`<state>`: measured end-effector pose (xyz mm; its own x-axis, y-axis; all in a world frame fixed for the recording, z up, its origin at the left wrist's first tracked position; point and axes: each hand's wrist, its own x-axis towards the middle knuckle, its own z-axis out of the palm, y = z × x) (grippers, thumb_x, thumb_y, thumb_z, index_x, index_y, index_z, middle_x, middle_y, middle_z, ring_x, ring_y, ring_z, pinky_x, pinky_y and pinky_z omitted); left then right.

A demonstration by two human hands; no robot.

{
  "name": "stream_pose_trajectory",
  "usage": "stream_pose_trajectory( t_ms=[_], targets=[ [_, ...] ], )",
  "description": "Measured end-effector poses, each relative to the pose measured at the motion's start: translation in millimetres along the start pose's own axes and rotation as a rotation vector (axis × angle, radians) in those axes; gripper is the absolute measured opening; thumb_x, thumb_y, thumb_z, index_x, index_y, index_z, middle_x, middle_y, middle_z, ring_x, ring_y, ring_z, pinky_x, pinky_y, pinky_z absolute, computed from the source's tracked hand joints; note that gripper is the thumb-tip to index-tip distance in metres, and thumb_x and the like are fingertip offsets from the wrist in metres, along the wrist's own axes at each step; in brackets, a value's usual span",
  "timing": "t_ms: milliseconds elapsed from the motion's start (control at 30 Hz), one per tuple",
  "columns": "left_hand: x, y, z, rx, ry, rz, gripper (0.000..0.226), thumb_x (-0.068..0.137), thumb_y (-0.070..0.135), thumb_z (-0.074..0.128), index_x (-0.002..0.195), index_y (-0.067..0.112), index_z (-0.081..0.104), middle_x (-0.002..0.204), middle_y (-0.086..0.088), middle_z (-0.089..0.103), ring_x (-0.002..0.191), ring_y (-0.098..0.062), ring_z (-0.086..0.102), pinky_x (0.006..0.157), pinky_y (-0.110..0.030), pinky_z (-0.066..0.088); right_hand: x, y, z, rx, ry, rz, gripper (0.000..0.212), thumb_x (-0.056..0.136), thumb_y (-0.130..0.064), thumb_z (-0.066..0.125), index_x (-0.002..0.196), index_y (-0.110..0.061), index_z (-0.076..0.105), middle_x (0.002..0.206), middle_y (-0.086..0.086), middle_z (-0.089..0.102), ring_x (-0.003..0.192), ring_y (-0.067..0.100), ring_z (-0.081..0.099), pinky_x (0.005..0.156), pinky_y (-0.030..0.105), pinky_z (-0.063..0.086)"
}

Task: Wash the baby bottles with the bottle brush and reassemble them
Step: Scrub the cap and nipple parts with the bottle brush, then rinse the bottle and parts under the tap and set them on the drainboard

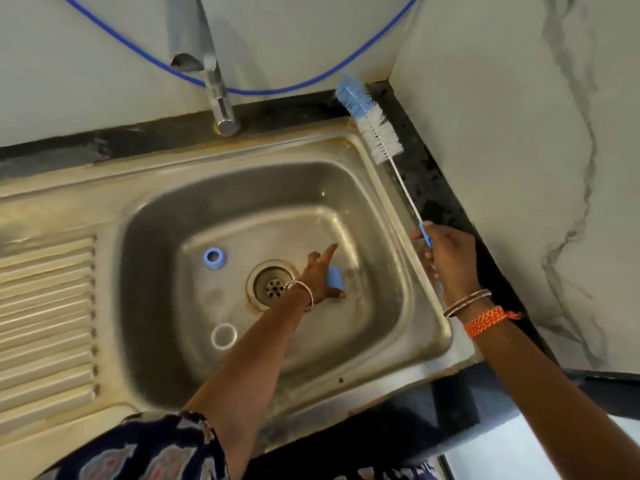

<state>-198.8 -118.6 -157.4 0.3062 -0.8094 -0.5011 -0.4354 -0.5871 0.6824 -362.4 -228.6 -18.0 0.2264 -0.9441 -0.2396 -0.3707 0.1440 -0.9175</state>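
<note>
Steel sink (381, 188) with bottle bits scattered in the basin: blue ring (213, 258) at 9 o'clock of the drain (274, 287), white ring (224, 336) at 7. Left hand (320, 277) is down at 3 o'clock, thumb and fingers closing on a blue piece (335, 277), index sticking out. Right hand (450, 263) wraps the brush (377, 129) handle, bristles up at 1 o'clock, probably keeping it clear until there's something to scrub.

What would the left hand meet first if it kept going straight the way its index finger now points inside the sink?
Probably the bare steel floor and far right wall of the sink. The left hand points up-right, past the blue piece beneath it; nothing else shows there, though depth is unclear.
</note>
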Motion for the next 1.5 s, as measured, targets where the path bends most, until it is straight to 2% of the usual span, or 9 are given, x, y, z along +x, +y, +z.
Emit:
stream_pose_trajectory(
  t_ms=[133, 267, 367, 600, 833, 1200, 1300, 1433, 1500],
  targets=[
    [12, 10, 4, 0.065, -0.008, 0.033, 0.074, 0.074, 0.022, 0.081, 0.137, 0.008, 0.045, 0.132, -0.019, 0.038, 0.12, -0.032, 0.044, 0.099, -0.025, 0.031, 8, 7, 2, -0.205, 0.117, -0.195, 0.027, 0.094, -0.025, 0.056, 0.076, -0.014, 0.072, 0.047, -0.008, 0.054, 0.045, 0.006, 0.046, 0.056, 0.027, 0.037],
    [8, 10, 5, -0.123, 0.164, 0.147, 0.045, 0.079, 0.006, 0.072, 0.121, 0.005, 0.056, 0.122, -0.013, 0.044, 0.105, -0.026, 0.051, 0.089, -0.034, 0.048, 8, 9, -1, -0.359, 0.223, -0.342, 0.022, 0.092, -0.017, 0.059, 0.102, -0.002, 0.072, 0.085, 0.01, 0.071, 0.076, 0.016, 0.062, 0.065, 0.012, 0.04],
    [-2, 3, 5, 0.002, 0.235, 0.174, 0.026, 0.089, 0.004, 0.058, 0.114, 0.001, 0.059, 0.111, -0.002, 0.05, 0.095, -0.015, 0.052, 0.076, -0.011, 0.036, 10, 14, -12, -0.49, 0.223, -0.445, 0.023, 0.088, -0.003, 0.06, 0.108, -0.001, 0.07, 0.089, 0.016, 0.068, 0.079, 0.024, 0.061, 0.074, 0.017, 0.041],
    [-21, -4, 5, 0.245, 0.191, 0.255, 0.032, 0.087, 0.014, 0.064, 0.117, 0.003, 0.058, 0.126, -0.014, 0.051, 0.109, -0.033, 0.052, 0.089, -0.038, 0.045, -3, 17, -41, -0.731, 0.28, -0.394, 0.024, 0.088, -0.014, 0.056, 0.108, -0.008, 0.07, 0.093, 0.017, 0.067, 0.085, 0.036, 0.062, 0.074, 0.037, 0.049],
    [-36, -5, 15, 0.184, 0.171, 0.199, 0.058, 0.084, 0.014, 0.07, 0.132, 0.006, 0.038, 0.128, -0.015, 0.048, 0.114, -0.032, 0.052, 0.094, -0.041, 0.045, -20, 11, -55, -1.089, 0.288, -0.256, 0.021, 0.086, -0.024, 0.052, 0.077, -0.008, 0.064, 0.067, 0.007, 0.052, 0.062, 0.03, 0.049, 0.056, 0.028, 0.033],
    [-41, -8, -7, 0.162, 0.034, 0.075, 0.08, 0.079, 0.016, 0.076, 0.144, 0.011, 0.029, 0.139, -0.016, 0.037, 0.115, -0.032, 0.053, 0.097, -0.036, 0.043, -34, -9, -39, -1.101, 0.213, -0.425, 0.028, 0.087, -0.021, 0.05, 0.109, -0.006, 0.06, 0.1, 0.016, 0.056, 0.094, 0.035, 0.051, 0.074, 0.04, 0.041],
    [-50, 1, -25, 0.049, 0.136, 0.099, 0.069, 0.087, 0.003, 0.061, 0.145, 0.013, 0.026, 0.134, -0.015, 0.042, 0.104, -0.031, 0.058, 0.09, -0.033, 0.046, -49, -27, -12, -0.94, 0.098, -0.563, 0.027, 0.084, -0.018, 0.053, 0.107, -0.01, 0.065, 0.103, 0.012, 0.058, 0.095, 0.032, 0.053, 0.081, 0.04, 0.044],
    [-68, 19, -85, -0.42, 0.46, 0.145, 0.051, 0.091, -0.004, 0.049, 0.138, 0.011, 0.035, 0.097, -0.006, 0.051, 0.071, -0.022, 0.053, 0.065, -0.029, 0.046, -74, -37, 45, -0.821, -0.164, -0.626, 0.022, 0.085, -0.015, 0.053, 0.101, -0.014, 0.068, 0.107, 0.006, 0.063, 0.097, 0.029, 0.059, 0.081, 0.034, 0.045],
    [-87, 14, -116, -0.442, 0.568, 0.111, 0.044, 0.093, -0.004, 0.044, 0.133, 0.013, 0.038, 0.086, -0.002, 0.053, 0.066, -0.012, 0.053, 0.058, -0.018, 0.045, -85, -33, 74, -0.797, -0.381, -0.65, 0.025, 0.087, -0.013, 0.05, 0.103, -0.016, 0.069, 0.107, 0.004, 0.066, 0.1, 0.025, 0.06, 0.084, 0.031, 0.045]
  ],
)
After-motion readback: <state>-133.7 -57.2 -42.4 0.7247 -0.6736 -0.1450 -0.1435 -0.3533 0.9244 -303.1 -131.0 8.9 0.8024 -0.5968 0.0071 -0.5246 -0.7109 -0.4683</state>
